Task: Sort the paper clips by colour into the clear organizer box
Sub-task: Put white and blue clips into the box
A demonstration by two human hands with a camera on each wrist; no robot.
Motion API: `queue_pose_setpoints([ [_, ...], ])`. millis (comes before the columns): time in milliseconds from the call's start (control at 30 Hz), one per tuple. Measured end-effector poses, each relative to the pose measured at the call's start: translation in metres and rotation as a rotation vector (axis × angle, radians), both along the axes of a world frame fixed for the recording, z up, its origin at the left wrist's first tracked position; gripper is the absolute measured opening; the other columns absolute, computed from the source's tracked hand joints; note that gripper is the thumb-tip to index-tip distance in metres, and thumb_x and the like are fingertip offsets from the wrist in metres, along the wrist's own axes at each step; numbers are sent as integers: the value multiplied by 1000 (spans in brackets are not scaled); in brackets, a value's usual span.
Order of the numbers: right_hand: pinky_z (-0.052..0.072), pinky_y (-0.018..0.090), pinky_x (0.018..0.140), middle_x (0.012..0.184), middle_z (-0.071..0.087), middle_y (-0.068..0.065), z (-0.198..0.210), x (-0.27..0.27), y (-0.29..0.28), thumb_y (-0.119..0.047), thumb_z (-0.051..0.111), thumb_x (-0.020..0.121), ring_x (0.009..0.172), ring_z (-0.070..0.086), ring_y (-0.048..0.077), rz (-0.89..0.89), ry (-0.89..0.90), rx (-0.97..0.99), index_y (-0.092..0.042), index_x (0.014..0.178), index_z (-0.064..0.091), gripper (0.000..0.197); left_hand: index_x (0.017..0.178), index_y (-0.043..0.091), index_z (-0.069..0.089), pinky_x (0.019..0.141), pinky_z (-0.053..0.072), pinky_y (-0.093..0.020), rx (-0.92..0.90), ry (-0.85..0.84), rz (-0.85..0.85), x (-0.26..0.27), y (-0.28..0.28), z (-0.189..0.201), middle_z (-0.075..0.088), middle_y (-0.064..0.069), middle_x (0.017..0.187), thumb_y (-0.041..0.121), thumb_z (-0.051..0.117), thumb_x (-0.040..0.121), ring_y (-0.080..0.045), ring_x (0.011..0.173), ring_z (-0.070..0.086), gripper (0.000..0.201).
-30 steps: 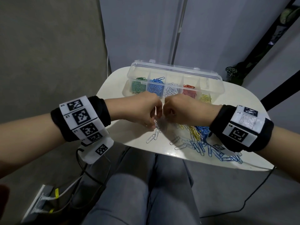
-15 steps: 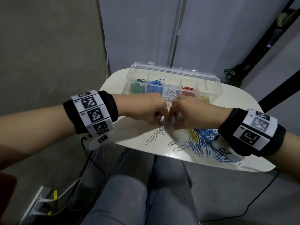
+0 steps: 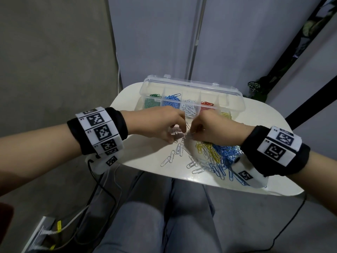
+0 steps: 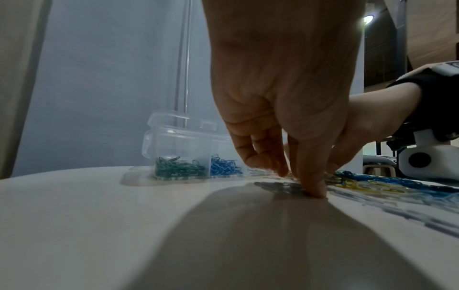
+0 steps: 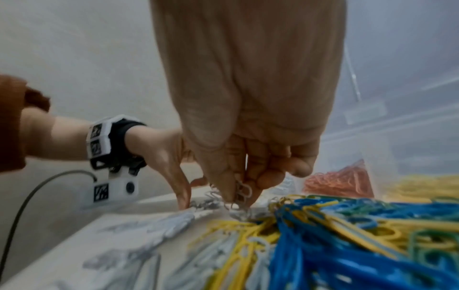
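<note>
The clear organizer box (image 3: 235, 105) stands open at the table's back, holding green, blue, white, red and yellow clips in separate compartments. A loose pile of white, yellow and blue paper clips (image 3: 217, 154) lies in front of it. My hands meet just left of the pile. My right hand (image 3: 193, 134) pinches a small cluster of white clips (image 5: 242, 191) just above the table. My left hand (image 3: 177, 133) has curled fingers at the same cluster, and its thumb tip (image 4: 314, 189) presses on the tabletop.
The small white round-cornered table (image 3: 145, 156) ends close to my knees (image 3: 164, 216). A few white clips (image 3: 169, 159) lie apart near the front edge. Cables and a power strip (image 3: 42, 234) lie on the floor at the left. A grey wall stands behind the box.
Both hands have come down from above the table to its surface beside the pile, still joined at the white clips.
</note>
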State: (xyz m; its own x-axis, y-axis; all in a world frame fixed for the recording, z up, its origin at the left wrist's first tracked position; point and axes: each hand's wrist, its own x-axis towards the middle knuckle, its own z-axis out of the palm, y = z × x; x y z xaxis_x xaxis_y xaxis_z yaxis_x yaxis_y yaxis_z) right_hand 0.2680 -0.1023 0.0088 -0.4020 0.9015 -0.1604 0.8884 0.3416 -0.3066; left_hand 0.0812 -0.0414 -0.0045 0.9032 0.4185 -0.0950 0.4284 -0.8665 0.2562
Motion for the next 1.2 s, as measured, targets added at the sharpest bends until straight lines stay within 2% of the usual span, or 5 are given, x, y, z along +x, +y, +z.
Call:
queue_pose_setpoints([
  [100, 44, 14, 55, 71, 70, 2, 6, 6, 1, -10, 73, 79, 56, 55, 6, -160, 210, -82, -12, 75, 72, 5, 106, 21, 68, 74, 47, -33, 2, 7, -17, 1, 1, 1, 59, 6, 100, 27, 79, 72, -11, 83, 53, 37],
  [233, 41, 25, 51, 70, 63, 25, 13, 11, -1, -1, 75, 75, 57, 49, 20, -371, 574, -247, 3, 76, 71, 6, 94, 22, 71, 70, 47, -26, -22, -22, -19, -1, 3, -2, 62, 7, 90, 26, 79, 72, -8, 76, 55, 24],
  [467, 38, 20, 47, 65, 64, 12, 26, 15, 3, 9, 68, 74, 55, 46, 17, -508, 955, -455, 13, 77, 64, 6, 83, 20, 70, 56, 33, -7, -48, -37, 13, -2, 4, -6, 61, 12, 74, 20, 76, 78, 7, 61, 49, 9],
  [933, 31, 18, 40, 60, 62, 10, 60, -7, 63, -1, 74, 74, 33, 39, 10, -719, 435, -80, 13, 90, 68, 23, 89, 21, 65, 67, 44, -27, 10, 45, 20, -4, -3, -5, 65, 5, 89, 26, 66, 86, -13, 78, 58, 6],
  [1200, 29, 24, 47, 82, 72, 18, 62, 7, 57, -10, 76, 76, 59, 40, 18, -733, 571, -52, 12, 90, 69, 27, 79, 19, 65, 61, 39, -7, -225, -271, 138, -6, 7, 26, 65, 5, 74, 11, 69, 84, -1, 64, 55, 10],
])
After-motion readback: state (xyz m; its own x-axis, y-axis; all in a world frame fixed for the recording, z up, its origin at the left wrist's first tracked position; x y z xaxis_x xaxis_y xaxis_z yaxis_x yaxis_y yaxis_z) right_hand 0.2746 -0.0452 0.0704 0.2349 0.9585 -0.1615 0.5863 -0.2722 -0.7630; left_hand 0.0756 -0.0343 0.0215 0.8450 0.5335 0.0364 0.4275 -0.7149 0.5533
